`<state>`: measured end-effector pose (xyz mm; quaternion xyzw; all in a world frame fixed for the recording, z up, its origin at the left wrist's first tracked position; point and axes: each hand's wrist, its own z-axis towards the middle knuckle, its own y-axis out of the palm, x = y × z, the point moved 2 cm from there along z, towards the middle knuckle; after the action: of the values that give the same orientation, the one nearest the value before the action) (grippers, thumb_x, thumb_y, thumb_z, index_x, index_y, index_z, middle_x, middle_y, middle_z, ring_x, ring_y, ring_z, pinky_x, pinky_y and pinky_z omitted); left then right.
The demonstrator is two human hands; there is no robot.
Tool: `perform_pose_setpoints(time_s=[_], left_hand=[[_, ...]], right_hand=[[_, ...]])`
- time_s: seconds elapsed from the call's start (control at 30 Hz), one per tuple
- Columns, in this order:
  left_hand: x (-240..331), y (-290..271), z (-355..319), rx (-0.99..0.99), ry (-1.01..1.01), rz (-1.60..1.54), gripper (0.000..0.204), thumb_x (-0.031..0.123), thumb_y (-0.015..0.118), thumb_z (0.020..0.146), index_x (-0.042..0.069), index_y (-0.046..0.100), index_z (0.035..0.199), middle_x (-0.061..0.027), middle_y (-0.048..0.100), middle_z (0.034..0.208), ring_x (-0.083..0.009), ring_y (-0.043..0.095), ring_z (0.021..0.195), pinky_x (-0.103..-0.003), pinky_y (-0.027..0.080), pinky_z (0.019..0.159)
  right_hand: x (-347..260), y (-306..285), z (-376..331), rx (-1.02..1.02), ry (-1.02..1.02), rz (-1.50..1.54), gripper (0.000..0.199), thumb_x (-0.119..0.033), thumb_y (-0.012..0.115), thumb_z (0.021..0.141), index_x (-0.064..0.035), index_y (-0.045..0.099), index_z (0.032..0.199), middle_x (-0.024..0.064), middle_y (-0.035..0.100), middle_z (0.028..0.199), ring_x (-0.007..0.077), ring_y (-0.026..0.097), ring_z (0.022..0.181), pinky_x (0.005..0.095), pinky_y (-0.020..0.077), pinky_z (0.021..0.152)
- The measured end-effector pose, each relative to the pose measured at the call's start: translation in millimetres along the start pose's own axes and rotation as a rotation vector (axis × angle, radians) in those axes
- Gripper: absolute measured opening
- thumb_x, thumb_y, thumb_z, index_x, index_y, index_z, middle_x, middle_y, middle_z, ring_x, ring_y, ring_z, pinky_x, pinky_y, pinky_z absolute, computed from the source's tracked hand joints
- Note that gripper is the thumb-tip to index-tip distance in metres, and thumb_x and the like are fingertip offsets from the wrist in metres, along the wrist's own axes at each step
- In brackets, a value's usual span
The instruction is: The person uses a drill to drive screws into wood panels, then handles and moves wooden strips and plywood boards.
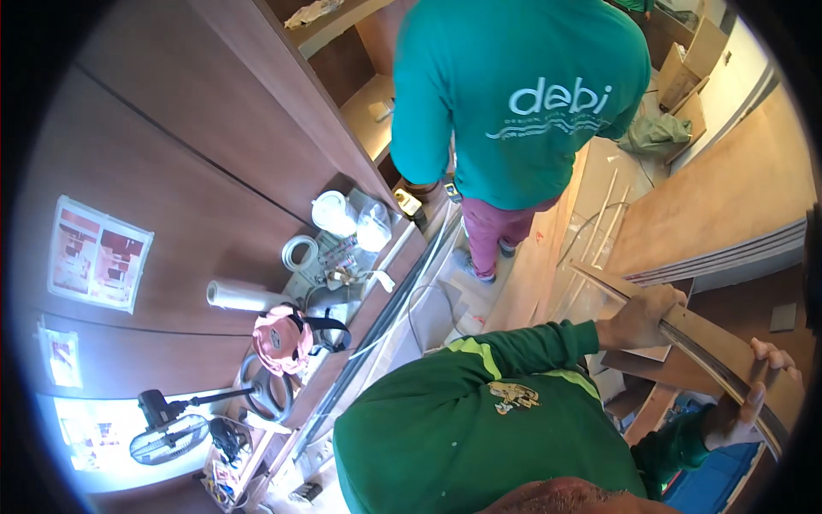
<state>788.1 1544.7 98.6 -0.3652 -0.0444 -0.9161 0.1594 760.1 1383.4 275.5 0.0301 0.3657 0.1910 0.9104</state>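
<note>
A long, narrow brown wooden board (711, 338) slants across the right side, with a dark strip along its near edge. My left hand (642, 317) is closed on the board toward its far-left end. Further along toward the lower right, my right hand (747, 409) grips the same board, its thumb on the near edge and its fingers on the opposite edge. Both my arms are in dark green sleeves. The board's lower-right end runs into the dark rim of the picture.
Ahead, a co-worker in a green shirt (479, 94) stands with their back to me. Stacked wood panels (719, 206) stand at right. On the left are a fan (171, 437), a pink bag (282, 340), a plastic roll (244, 295) and a white tub (334, 212). Cables (445, 308) cross the floor.
</note>
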Motion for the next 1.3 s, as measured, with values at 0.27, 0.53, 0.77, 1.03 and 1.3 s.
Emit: perform_pose_setpoints(time_s=[0.27, 0.53, 0.77, 1.03, 1.3], left_hand=[[-66, 21, 18, 0.01, -0.131, 0.113, 0.066, 0.016, 0.088, 0.063, 0.006, 0.052, 0.118, -0.0168, 0.063, 0.098, -0.0363, 0.064, 0.095, -0.043, 0.052, 0.079], [-106, 103, 79, -0.061, -0.119, 0.212, 0.066, 0.011, 0.086, 0.063, 0.006, 0.051, 0.119, -0.0157, 0.063, 0.095, -0.0371, 0.063, 0.09, -0.044, 0.05, 0.077], [-129, 170, 119, -0.101, -0.061, 0.294, 0.067, 0.009, 0.085, 0.063, 0.006, 0.051, 0.12, -0.0152, 0.063, 0.095, -0.0357, 0.064, 0.089, -0.042, 0.051, 0.076], [-171, 197, 157, -0.135, -0.095, 0.318, 0.073, 0.01, 0.087, 0.061, 0.005, 0.05, 0.124, -0.0145, 0.064, 0.096, -0.034, 0.065, 0.089, -0.041, 0.052, 0.077], [-235, 181, 208, -0.183, 0.017, 0.206, 0.073, 0.011, 0.087, 0.06, 0.006, 0.05, 0.123, -0.013, 0.064, 0.095, -0.0329, 0.065, 0.086, -0.04, 0.052, 0.073]], right_hand=[[55, 2, 48, -0.301, -0.158, -0.043, 0.054, -0.004, 0.067, 0.088, -0.0002, 0.04, 0.134, 0.0235, 0.058, 0.112, 0.031, 0.06, 0.097, 0.0489, 0.0527, 0.089], [91, -79, 111, -0.244, -0.212, -0.057, 0.057, -0.008, 0.072, 0.085, -0.0016, 0.04, 0.132, 0.0201, 0.06, 0.104, 0.0307, 0.065, 0.091, 0.0465, 0.0563, 0.085], [108, -154, 153, -0.239, -0.157, 0.025, 0.063, -0.007, 0.078, 0.08, -0.0062, 0.04, 0.131, 0.0154, 0.061, 0.105, 0.0293, 0.065, 0.096, 0.0457, 0.055, 0.089], [150, -197, 194, -0.293, -0.155, 0.054, 0.062, -0.004, 0.079, 0.08, -0.007, 0.039, 0.127, 0.016, 0.061, 0.106, 0.0305, 0.066, 0.099, 0.0438, 0.0546, 0.09], [200, -177, 229, -0.173, -0.102, 0.022, 0.058, -0.008, 0.077, 0.082, -0.0082, 0.041, 0.126, 0.0124, 0.061, 0.103, 0.0274, 0.065, 0.095, 0.0455, 0.0519, 0.092]])
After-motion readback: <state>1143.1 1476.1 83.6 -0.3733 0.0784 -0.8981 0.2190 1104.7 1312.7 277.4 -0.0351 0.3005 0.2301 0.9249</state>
